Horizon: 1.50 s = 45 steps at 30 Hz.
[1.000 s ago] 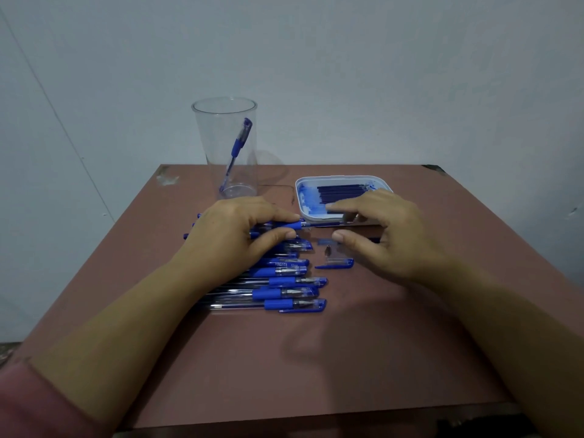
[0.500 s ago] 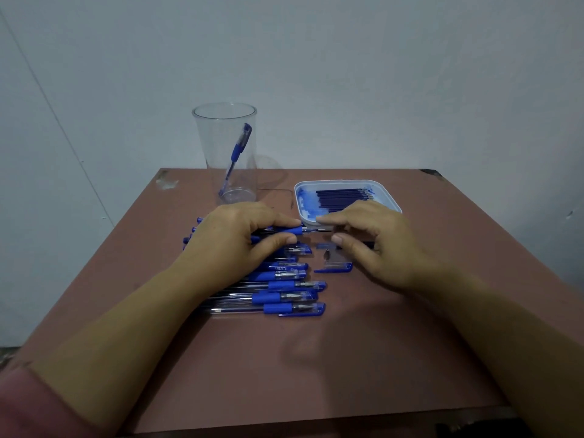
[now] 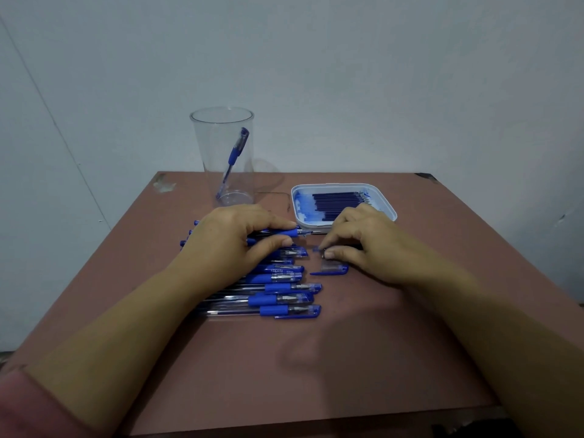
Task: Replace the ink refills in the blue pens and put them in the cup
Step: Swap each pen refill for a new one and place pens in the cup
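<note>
While the left hand (image 3: 234, 245) grips an uncapped pen (image 3: 284, 233), blue grip and bare metal tip, at the far end of the pen row (image 3: 278, 292), the right hand (image 3: 363, 245) pinches some tiny part (image 3: 319, 249). A loose blue cap (image 3: 331, 270) lies just beside it.

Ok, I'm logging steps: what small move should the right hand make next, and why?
Likely the right hand should lift the small piece it pinches and carry it to the pen gripped by the left hand: that pen's tip points bare toward it, and a loose cap lies nearby.
</note>
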Tool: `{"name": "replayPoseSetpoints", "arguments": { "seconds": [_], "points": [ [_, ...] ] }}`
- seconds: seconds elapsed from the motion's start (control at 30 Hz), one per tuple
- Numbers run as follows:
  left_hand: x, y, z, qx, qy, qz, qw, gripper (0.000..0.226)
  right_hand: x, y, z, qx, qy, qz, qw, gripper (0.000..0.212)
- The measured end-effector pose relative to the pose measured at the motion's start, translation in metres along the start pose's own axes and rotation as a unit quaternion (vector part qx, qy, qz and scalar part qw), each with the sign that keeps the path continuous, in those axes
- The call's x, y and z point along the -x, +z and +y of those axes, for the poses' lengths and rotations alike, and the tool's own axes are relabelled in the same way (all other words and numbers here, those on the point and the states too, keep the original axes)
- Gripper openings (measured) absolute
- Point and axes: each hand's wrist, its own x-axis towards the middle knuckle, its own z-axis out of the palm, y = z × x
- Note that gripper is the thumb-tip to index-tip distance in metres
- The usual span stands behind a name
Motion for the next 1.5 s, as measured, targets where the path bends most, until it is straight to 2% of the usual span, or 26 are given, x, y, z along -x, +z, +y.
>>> {"name": "replayPoseSetpoints", "arguments": {
  "seconds": [0.1, 0.27, 0.4, 0.73, 1.1, 1.3, 1.47, 1.5],
  "points": [
    [0.000, 0.000, -0.001, -0.001, -0.001, -0.001, 1.000, 0.031, 0.003, 0.000, -0.002, -0.025, -0.004, 0.032, 0.999, 0.005],
    [0.001, 0.000, -0.002, 0.004, -0.006, 0.004, 1.000, 0.029, 0.006, 0.002, -0.004, -0.128, 0.022, 0.174, 0.976, 0.011],
    [0.000, 0.000, -0.002, 0.006, -0.004, 0.003, 1.000, 0.029, 0.008, 0.002, -0.008, -0.127, -0.002, 0.202, 0.971, 0.015],
    [0.000, -0.001, 0.000, 0.003, 0.000, 0.003, 1.000, 0.029, 0.007, 0.005, -0.014, -0.164, -0.014, 0.196, 0.967, 0.011],
    [-0.001, 0.003, 0.005, 0.008, -0.001, -0.002, 1.000, 0.027, 0.000, 0.017, -0.016, -0.186, -0.052, 0.178, 0.965, 0.017],
    [0.000, 0.003, 0.005, -0.002, 0.023, 0.008, 1.000, 0.031, -0.003, 0.020, -0.016, -0.154, -0.068, 0.179, 0.969, 0.010],
    [0.001, 0.003, 0.002, -0.002, 0.031, 0.016, 0.999, 0.029, -0.001, 0.019, -0.017, -0.151, -0.069, 0.178, 0.970, 0.028],
    [0.001, 0.003, 0.002, -0.002, 0.033, 0.018, 0.999, 0.030, -0.001, 0.019, -0.017, -0.133, -0.076, 0.186, 0.971, 0.026]
  ]
}}
